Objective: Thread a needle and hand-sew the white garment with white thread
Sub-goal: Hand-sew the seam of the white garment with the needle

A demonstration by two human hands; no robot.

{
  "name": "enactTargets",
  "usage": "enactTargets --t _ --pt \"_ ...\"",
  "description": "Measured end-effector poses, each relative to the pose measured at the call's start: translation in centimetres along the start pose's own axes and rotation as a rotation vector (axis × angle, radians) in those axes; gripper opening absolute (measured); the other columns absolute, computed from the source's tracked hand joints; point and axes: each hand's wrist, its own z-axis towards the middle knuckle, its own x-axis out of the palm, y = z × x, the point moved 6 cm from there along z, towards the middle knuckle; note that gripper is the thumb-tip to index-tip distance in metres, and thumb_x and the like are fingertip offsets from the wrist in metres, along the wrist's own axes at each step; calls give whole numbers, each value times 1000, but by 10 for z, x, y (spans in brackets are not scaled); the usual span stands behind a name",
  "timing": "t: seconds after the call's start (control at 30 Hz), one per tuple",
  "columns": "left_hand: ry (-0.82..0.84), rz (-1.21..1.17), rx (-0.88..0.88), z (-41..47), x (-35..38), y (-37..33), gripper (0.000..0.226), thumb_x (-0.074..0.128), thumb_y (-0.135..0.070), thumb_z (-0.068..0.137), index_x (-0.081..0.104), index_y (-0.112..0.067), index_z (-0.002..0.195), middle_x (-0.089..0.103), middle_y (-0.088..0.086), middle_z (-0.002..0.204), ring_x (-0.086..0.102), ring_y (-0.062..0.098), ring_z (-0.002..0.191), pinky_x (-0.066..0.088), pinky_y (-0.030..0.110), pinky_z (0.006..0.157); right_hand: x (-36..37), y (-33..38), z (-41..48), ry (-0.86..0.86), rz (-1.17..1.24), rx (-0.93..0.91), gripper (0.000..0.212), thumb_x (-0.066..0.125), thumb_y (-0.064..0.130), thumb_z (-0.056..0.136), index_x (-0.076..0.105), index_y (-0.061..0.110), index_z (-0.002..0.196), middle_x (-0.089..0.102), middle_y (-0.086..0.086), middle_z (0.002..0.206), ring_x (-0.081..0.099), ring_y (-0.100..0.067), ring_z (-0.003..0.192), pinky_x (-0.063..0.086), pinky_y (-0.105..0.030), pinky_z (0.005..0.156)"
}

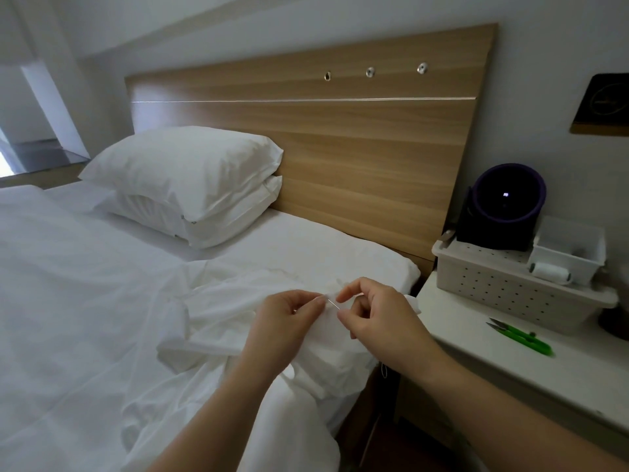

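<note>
2 white pillows [190,185] are lying stacked at the left of the bed [68,301], and nearer the middle the white garment [218,321] is lying crumpled on the sheet, draping over the bed's near edge. The left hand [289,318] is pinching a fold of the garment between thumb and forefinger, the needle [333,304] is showing just beside that pinch, and the right hand [377,315] is nipping the needle's other end narrowly with thumb and forefinger. Further right, on the bedside table [476,356], a spool of white thread [549,272] is resting on a white basket [503,287], with green snips [520,337] lying just in front.

Dim, soft daylight from left; wide-angle edge bending; slightly soft focus.
</note>
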Motion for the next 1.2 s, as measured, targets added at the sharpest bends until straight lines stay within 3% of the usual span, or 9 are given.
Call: enactTargets --t 0.13,0.27,0.4,0.57,0.7,0.77,0.9,1.0,1.2 --pt "-75 126 54 -4 -3 -6 13 64 -26 90 76 -25 85 71 -16 75 61 -12 71 40 4 57 5 2 0 -40 -73 -55 22 62 18 91 49 35 86 62 -3 65 59 -13 69 51 -21 62" --pt "-48 199 129 -7 1 -10 12 63 -26 91 75 -26 90 71 -16 80 61 -11 78 40 4 64 7 6 5 -45 -37 -66 14 60 16 92 53 28 90 61 -5 64 57 -12 62 49 -21 61" --pt "-67 106 119 -7 -3 -9 12 63 -26 91 75 -27 92 73 -17 85 64 -6 82 47 12 74 2 5 10 6 96 -30 6 65 22 90 59 20 91 65 -1 67 62 -10 67 52 -22 66" --pt "-73 56 100 -6 -6 -6 13 64 -23 90 76 -27 89 73 -17 83 64 -6 82 47 12 72 1 13 4 121 155 -93 4 70 17 85 69 14 87 71 -1 79 66 -15 76 55 -29 74" --pt "-29 36 136 -10 3 -13 17 64 -21 90 74 -33 83 73 -19 82 65 -4 82 47 11 71 -2 11 7 105 113 -120 4 70 18 85 71 16 88 72 5 79 68 -12 79 56 -30 78" --pt "-44 35 139 -10 4 -14 15 64 -23 90 74 -32 82 73 -19 80 66 -3 81 48 14 72 -6 7 8 74 125 -103 6 73 22 83 71 18 87 72 6 80 67 -12 79 56 -30 77" --pt "-52 17 128 -9 0 -14 16 65 -22 90 74 -29 80 73 -16 78 66 -3 78 49 16 71 -3 5 3 90 123 -92 19 80 29 75 67 25 88 70 13 80 60 -5 67 49 -14 62" --pt "-47 14 134 -11 2 -15 14 65 -23 90 75 -29 83 73 -16 79 65 -4 78 46 10 68 -1 7 1 68 100 -137 15 79 27 76 68 27 85 69 13 78 58 -4 65 48 -15 61" --pt "2 22 171 -13 6 -14 14 65 -22 90 74 -31 85 73 -16 82 67 1 79 51 18 73 -12 7 8 -54 34 -150 15 77 38 75 65 29 81 65 13 73 58 -10 69 49 -22 63"
